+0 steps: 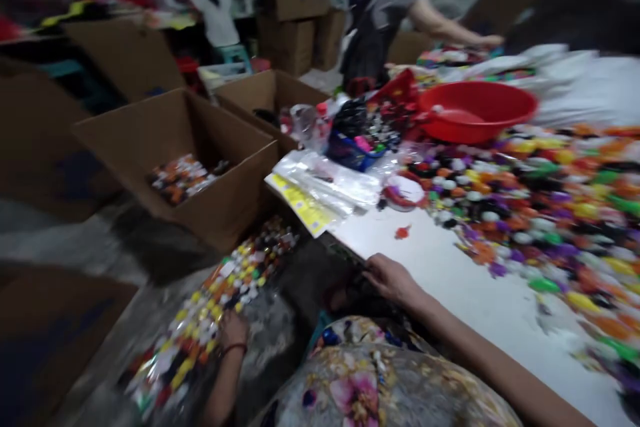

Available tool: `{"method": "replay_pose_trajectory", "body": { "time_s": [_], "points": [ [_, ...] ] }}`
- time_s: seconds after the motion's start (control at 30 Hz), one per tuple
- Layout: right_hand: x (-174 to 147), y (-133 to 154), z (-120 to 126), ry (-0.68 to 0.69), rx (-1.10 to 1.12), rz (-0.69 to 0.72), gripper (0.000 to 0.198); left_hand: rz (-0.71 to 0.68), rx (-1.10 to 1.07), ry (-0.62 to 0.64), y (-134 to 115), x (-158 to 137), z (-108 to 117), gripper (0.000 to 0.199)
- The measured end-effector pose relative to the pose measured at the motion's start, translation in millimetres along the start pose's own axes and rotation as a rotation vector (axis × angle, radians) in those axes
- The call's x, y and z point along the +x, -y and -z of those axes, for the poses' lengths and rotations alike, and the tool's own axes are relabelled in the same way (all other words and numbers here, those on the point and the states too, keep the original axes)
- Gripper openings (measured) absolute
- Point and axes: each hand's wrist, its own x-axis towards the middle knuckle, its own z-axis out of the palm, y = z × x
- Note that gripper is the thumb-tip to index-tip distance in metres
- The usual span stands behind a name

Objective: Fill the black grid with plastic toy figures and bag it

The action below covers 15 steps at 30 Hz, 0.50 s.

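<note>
My left hand (234,331), with a band round the wrist, reaches down to a long heap of clear packets (215,307) on the floor. These packets hold small yellow, white, orange and black pieces. Blur hides the fingers, so whether they grip a packet is unclear. My right hand (393,277) is at the edge of the white table (435,280), its fingers curled in and closed. Anything inside them is hidden. A small orange piece (403,232) lies on the tabletop just beyond that hand.
An open carton (225,203) with more packets stands ahead on the left. Many coloured pieces (540,213) cover the table's right side, near a red basin (477,113). Plastic bags (320,187) and a blue basket (353,153) lie at the corner. Another person (390,13) works behind.
</note>
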Motion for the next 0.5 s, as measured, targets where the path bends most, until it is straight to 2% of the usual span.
{"method": "replay_pose_trajectory", "body": {
  "time_s": [0.1,0.17,0.23,0.33,0.43,0.5],
  "points": [
    [-19.1,-6.3,-2.6,-0.016,0.153,-0.006,0.011,-0.151,-0.089,-0.239,-24.2,9.0,-2.1,0.032],
    [-40.3,-9.9,-4.0,0.0,0.226,-0.033,0.01,-0.405,-0.287,-0.413,-45.4,8.0,-2.7,0.03],
    [-62.8,-14.3,-3.5,0.024,0.259,-0.074,0.009,-0.684,-0.444,-0.475,-74.3,3.1,0.2,0.026],
    [-92.5,-29.6,1.8,-0.024,0.29,-0.145,0.008,-1.067,-0.54,-0.385,-131.1,-7.3,9.3,0.024],
    [-122.7,-59.2,7.3,-0.201,0.313,-0.27,0.01,-1.351,-0.558,-0.252,-191.5,-21.3,16.0,0.029],
    [-145.7,-85.7,7.9,-0.362,0.295,-0.392,0.013,-1.496,-0.557,-0.211,-226.6,-32.0,17.1,0.029]
  ]
}}
